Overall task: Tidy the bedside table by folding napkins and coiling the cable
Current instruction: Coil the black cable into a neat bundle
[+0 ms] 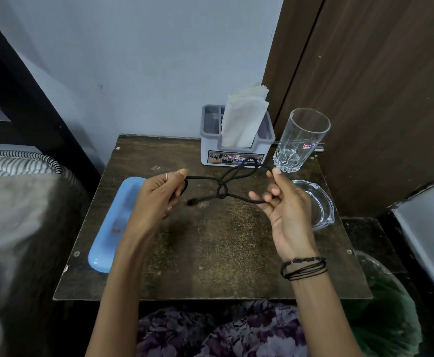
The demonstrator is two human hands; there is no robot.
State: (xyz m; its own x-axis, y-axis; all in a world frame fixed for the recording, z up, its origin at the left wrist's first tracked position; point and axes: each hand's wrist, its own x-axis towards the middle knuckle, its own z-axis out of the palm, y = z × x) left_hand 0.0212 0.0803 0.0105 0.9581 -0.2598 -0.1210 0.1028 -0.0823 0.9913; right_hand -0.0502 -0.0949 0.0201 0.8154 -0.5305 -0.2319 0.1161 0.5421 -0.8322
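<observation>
A black cable (223,188) stretches between both hands above the dark wooden bedside table (210,266), crossed into a loose knot in the middle, with one plug end hanging free near my left hand. My left hand (156,199) grips one looped part of the cable. My right hand (283,202) pinches the other loop between thumb and fingers. White napkins (241,119) stand upright in a grey holder (236,153) at the back of the table.
A tall drinking glass (301,140) stands right of the holder, and a glass ashtray (319,204) sits behind my right hand. A light blue case (112,228) lies along the table's left edge. A bed is at the left, a wooden door at the back right.
</observation>
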